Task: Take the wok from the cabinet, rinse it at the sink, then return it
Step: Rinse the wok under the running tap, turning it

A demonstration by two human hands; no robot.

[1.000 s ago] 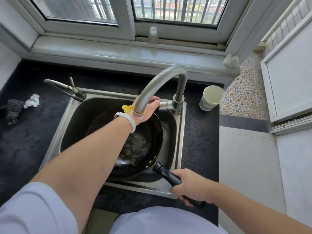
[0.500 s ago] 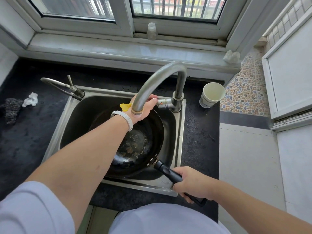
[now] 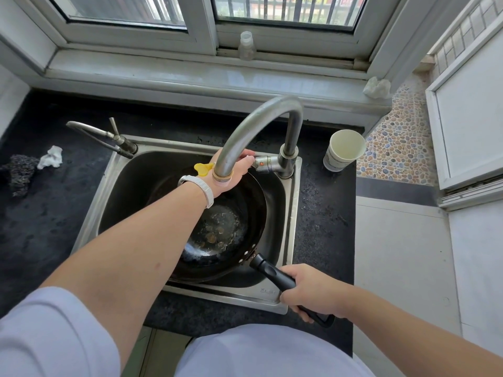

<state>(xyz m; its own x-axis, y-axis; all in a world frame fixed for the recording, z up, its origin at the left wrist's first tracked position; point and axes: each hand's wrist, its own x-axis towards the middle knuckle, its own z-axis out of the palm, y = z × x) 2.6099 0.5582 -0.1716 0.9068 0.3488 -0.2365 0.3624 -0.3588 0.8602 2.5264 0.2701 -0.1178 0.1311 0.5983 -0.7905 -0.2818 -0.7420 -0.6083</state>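
Observation:
A black wok (image 3: 217, 235) with residue in its bottom lies tilted inside the steel sink (image 3: 288, 213). My right hand (image 3: 310, 292) grips the wok's black handle (image 3: 272, 272) over the sink's front right corner. My left hand (image 3: 234, 170) reaches under the curved faucet spout (image 3: 250, 129), and its fingers rest on the faucet lever (image 3: 262, 163); the spout hides part of the hand. No water is visibly running from the spout.
A paper cup (image 3: 343, 149) stands right of the faucet on the black counter (image 3: 40, 227). A second small tap (image 3: 109, 137), a scrubber (image 3: 20, 170) and a crumpled tissue (image 3: 51, 157) sit at the left. A plastic bottle (image 3: 247, 46) is on the windowsill.
My left hand has stayed at the faucet lever and my right hand has kept its grip on the wok handle. The view has shifted slightly; the wok has hardly moved.

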